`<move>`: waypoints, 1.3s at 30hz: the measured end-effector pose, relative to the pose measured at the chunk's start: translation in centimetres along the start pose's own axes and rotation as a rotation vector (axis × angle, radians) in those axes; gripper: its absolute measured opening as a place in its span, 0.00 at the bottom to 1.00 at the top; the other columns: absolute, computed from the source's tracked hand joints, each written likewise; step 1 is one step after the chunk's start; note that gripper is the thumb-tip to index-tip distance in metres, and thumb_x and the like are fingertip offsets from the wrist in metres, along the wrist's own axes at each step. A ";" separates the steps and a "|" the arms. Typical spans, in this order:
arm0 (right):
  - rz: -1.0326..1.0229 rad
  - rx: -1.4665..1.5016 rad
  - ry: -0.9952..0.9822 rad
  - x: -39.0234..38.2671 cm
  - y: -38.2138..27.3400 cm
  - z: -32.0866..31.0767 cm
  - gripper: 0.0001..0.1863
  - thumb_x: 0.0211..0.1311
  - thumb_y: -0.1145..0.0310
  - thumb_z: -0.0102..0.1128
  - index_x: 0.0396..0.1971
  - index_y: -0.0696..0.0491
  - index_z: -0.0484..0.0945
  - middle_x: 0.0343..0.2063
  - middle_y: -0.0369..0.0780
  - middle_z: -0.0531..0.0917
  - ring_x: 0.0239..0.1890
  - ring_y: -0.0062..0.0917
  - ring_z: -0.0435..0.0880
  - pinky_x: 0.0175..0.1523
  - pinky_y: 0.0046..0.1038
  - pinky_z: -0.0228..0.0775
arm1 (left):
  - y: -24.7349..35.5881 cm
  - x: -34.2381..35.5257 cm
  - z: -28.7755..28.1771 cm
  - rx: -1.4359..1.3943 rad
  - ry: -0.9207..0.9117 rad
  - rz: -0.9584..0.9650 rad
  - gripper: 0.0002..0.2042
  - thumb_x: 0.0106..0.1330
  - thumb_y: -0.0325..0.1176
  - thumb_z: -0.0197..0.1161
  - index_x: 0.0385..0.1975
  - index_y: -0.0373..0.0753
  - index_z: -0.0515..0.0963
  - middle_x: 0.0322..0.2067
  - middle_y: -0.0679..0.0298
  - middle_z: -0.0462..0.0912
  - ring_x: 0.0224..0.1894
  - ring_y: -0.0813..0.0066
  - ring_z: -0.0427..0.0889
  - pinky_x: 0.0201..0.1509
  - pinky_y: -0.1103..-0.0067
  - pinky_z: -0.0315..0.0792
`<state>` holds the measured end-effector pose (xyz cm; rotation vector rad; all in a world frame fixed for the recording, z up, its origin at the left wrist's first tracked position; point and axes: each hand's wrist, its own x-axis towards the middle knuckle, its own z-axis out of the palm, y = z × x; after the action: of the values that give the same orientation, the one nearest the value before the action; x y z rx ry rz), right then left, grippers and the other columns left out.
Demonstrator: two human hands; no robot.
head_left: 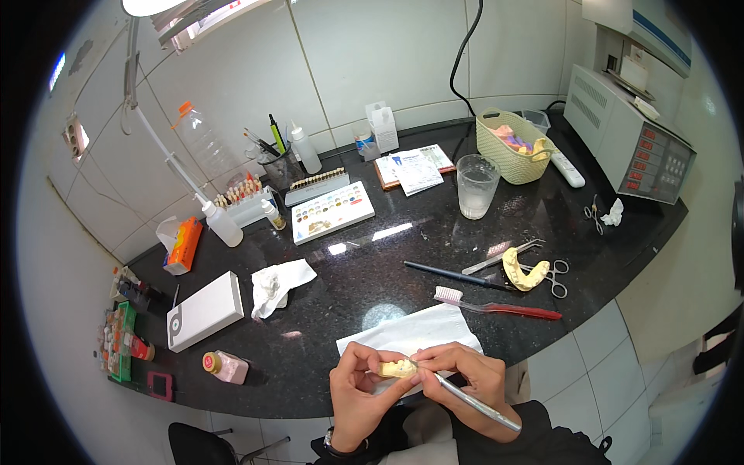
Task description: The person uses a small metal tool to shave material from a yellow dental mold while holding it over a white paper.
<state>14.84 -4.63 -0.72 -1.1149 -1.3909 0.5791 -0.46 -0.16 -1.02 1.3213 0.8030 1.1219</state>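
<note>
While pinched between thumb and fingers of the left hand (358, 387), a pale yellow dental cast (397, 369) sits just past the near rim of the black counter (434, 232), over the lap. Right hand (473, 380) pressed together in a pen grip around a slim metal carving instrument (473, 401), tip touching the cast, handle slanting down and right past the wrist. Directly behind both hands, a white paper towel (411, 335) lying at the counter's curved front edge.

Farther back, right of centre: a red-handled toothbrush (496, 307), a dark thin instrument (453, 274), then a second yellow cast (523, 271) resting on scissor-handled forceps (554, 277), all near the right-hand curve of the edge. Open dark surface between the towel and these tools, and again toward the middle.

Left side: crumpled white tissue (277, 285), flat white box (204, 311) and a small pink jar (226, 366) close to the near left rim.

Deeper still: clear plastic cup (476, 186), white colour palette (333, 211), woven basket (515, 147), grey furnace-like machine (628, 139) at the far right corner against the tiled wall (372, 54).
</note>
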 end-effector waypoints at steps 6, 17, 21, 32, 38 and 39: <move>-0.021 0.029 -0.023 0.0 0.0 -0.4 0.07 0.49 0.76 0.66 0.29 0.60 0.78 0.34 0.46 0.84 0.36 0.30 0.86 0.38 0.24 0.77 | 0.2 0.0 0.2 -0.004 -0.002 0.001 0.20 0.49 0.19 0.71 0.29 0.37 0.62 0.35 0.50 0.80 0.40 0.74 0.81 0.45 0.81 0.77; -0.164 -0.081 -0.064 0.4 -0.2 -0.5 0.09 0.46 0.79 0.66 0.29 0.60 0.77 0.34 0.47 0.83 0.35 0.32 0.85 0.37 0.24 0.78 | -0.1 0.0 -0.1 0.013 -0.015 0.018 0.20 0.50 0.19 0.70 0.30 0.37 0.61 0.35 0.50 0.80 0.40 0.76 0.80 0.44 0.82 0.76; -0.181 -0.122 -0.032 0.4 0.0 -0.2 0.09 0.46 0.79 0.67 0.29 0.60 0.78 0.33 0.46 0.83 0.36 0.31 0.85 0.38 0.24 0.78 | 0.1 0.0 -0.1 0.038 -0.009 0.013 0.19 0.50 0.19 0.70 0.30 0.37 0.61 0.35 0.50 0.81 0.40 0.76 0.80 0.44 0.82 0.76; -0.161 -0.026 -0.053 0.3 0.3 -0.6 0.08 0.47 0.78 0.67 0.29 0.59 0.79 0.31 0.46 0.83 0.37 0.32 0.85 0.38 0.25 0.78 | 0.3 0.1 -0.1 -0.025 -0.036 -0.027 0.20 0.50 0.17 0.69 0.31 0.37 0.61 0.37 0.50 0.79 0.42 0.74 0.80 0.46 0.82 0.77; -0.122 -0.048 -0.012 0.2 0.2 0.0 0.08 0.48 0.76 0.67 0.29 0.60 0.78 0.31 0.47 0.83 0.35 0.32 0.85 0.38 0.24 0.77 | 0.1 0.0 -0.3 -0.017 -0.025 -0.026 0.20 0.50 0.17 0.69 0.31 0.37 0.60 0.37 0.49 0.79 0.42 0.74 0.80 0.46 0.82 0.76; -0.108 -0.055 -0.006 0.1 0.2 0.1 0.08 0.48 0.76 0.67 0.28 0.60 0.79 0.32 0.47 0.83 0.35 0.32 0.85 0.38 0.24 0.77 | 0.1 0.0 -0.3 -0.017 -0.024 -0.025 0.20 0.50 0.17 0.69 0.31 0.37 0.60 0.37 0.49 0.79 0.42 0.74 0.80 0.46 0.82 0.76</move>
<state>14.83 -4.43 -0.91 -1.0752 -1.4699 0.4688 -0.72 -0.04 -0.98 1.3051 0.7888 1.0890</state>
